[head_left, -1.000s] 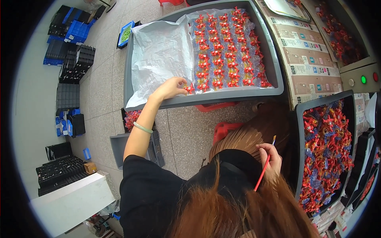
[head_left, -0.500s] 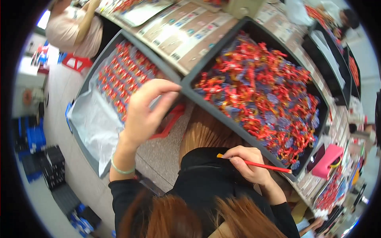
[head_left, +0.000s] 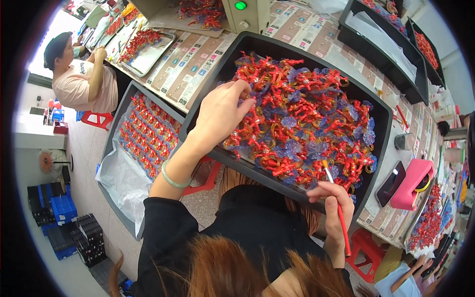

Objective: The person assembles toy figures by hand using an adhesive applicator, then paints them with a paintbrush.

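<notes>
A deep black tray [head_left: 289, 45] in front of me holds a heap of small red plastic figures [head_left: 292, 106] with translucent purple and yellow parts. My left hand [head_left: 220, 114] reaches over its left rim, fingers curled and closed among the red pieces. What lies between those fingertips is hidden. In my right hand [head_left: 336, 203], at the tray's near edge, is a thin paintbrush [head_left: 343, 230] with a red handle. Its yellowish bristle tip points up over the heap. At left, a second tray [head_left: 115, 208] holds rows of similar figures [head_left: 148, 133] on a whitish plastic sheet.
A patterned worktable [head_left: 198, 67] runs behind the trays. A phone [head_left: 391, 183] and a pink stand [head_left: 411, 184] lie at right. More black trays [head_left: 386, 54] stand at far right. A seated person [head_left: 81, 81] works at far left. Red stools [head_left: 366, 252] are below.
My left hand has moved right, from above the gap between the trays into the heap. My right hand has shifted right and turned the brush tip up over the tray. The view has shifted.
</notes>
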`<state>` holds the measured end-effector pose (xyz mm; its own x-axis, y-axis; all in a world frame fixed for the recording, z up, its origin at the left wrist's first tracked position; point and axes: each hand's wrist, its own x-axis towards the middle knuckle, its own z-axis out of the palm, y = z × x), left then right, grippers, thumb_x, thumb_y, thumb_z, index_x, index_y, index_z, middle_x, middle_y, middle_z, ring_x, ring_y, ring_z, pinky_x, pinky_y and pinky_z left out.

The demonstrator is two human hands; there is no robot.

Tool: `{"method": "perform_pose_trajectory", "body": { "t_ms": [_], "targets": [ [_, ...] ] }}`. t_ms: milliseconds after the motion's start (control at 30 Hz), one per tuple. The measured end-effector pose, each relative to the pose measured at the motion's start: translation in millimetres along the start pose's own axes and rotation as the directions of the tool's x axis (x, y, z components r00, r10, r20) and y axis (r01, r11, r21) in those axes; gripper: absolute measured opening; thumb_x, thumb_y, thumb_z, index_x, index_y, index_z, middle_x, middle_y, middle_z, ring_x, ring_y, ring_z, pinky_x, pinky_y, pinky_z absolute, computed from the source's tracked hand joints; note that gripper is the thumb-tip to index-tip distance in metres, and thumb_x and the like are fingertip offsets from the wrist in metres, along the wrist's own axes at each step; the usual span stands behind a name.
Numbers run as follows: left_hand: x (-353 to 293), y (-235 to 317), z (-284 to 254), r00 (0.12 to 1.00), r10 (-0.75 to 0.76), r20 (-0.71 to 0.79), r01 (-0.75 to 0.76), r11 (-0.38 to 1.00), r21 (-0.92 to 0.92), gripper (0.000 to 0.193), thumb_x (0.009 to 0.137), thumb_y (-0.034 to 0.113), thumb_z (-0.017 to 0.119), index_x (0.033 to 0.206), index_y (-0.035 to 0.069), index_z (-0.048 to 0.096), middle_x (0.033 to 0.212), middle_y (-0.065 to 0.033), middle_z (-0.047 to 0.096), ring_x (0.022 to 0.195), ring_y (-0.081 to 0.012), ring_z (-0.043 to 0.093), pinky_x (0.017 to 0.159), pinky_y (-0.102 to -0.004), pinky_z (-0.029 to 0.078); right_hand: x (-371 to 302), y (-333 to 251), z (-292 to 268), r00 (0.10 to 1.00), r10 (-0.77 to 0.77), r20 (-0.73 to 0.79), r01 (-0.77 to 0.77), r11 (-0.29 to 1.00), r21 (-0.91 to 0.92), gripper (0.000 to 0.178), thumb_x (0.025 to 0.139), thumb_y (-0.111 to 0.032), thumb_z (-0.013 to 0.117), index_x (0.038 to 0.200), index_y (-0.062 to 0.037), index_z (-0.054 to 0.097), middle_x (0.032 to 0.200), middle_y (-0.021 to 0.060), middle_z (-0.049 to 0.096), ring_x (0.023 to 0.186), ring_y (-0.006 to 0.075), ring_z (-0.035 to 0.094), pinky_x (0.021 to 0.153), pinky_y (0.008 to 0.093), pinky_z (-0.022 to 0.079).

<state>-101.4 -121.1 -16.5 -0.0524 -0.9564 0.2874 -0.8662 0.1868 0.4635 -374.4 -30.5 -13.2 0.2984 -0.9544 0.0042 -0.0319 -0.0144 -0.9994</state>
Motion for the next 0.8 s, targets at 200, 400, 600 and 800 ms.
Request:
{"method": "perform_pose_trajectory", "body": {
  "t_ms": [200, 400, 600, 800],
  "targets": [
    [-0.6, 17.3, -6.2, 0.991, -0.112, 0.075, 0.132, 0.909, -0.395, 0.010, 0.073, 0.002, 0.056, 0.083, 0.000, 0.056, 0.077, -0.0081, 0.057, 0.069, -0.0157, 0.056, 0.063, -0.0256, 0.044, 9.9, -1.6, -0.3, 0.997, -0.043, -0.065, 0.032, 0.988, -0.150, 0.020, 0.082, -0.005, 0.049, 0.100, 0.0032, 0.052, 0.087, 0.0130, 0.060, 0.076, 0.0177, 0.059, 0.070, 0.0263, 0.045],
    [-9.8, 67.0, 3.9, 0.863, 0.391, 0.321, 0.005, 0.627, -0.779, 0.009, 0.072, -0.005, 0.056, 0.081, -0.001, 0.055, 0.081, -0.0082, 0.057, 0.079, -0.0156, 0.056, 0.069, -0.0259, 0.044, 48.0, -13.9, 16.1, 1.000, -0.025, -0.018, 0.022, 0.988, -0.152, 0.037, 0.073, -0.007, 0.062, 0.107, 0.0025, 0.049, 0.096, 0.0113, 0.058, 0.083, 0.0155, 0.057, 0.078, 0.0261, 0.042],
    [-44.8, 75.9, 38.5, 0.957, -0.014, 0.290, 0.282, 0.287, -0.916, 0.021, 0.077, 0.001, 0.056, 0.098, 0.000, 0.051, 0.095, -0.0044, 0.049, 0.082, -0.0091, 0.051, 0.071, -0.0222, 0.043, 41.7, 4.6, 34.9, 0.916, 0.285, -0.284, -0.056, 0.789, 0.612, 0.023, 0.082, -0.006, 0.053, 0.103, -0.0012, 0.046, 0.088, 0.0033, 0.053, 0.083, 0.0110, 0.054, 0.075, 0.0234, 0.043],
    [-53.0, 79.1, 39.8, 0.896, -0.125, 0.426, 0.437, 0.088, -0.895, 0.012, 0.082, 0.003, 0.053, 0.092, -0.003, 0.053, 0.084, -0.0049, 0.058, 0.075, -0.0086, 0.056, 0.068, -0.0203, 0.045, 34.3, 8.6, 40.8, 0.953, 0.153, -0.263, -0.027, 0.904, 0.428, 0.023, 0.083, -0.005, 0.050, 0.105, -0.0010, 0.046, 0.093, 0.0036, 0.052, 0.085, 0.0064, 0.047, 0.075, 0.0196, 0.039]
  ]
}}
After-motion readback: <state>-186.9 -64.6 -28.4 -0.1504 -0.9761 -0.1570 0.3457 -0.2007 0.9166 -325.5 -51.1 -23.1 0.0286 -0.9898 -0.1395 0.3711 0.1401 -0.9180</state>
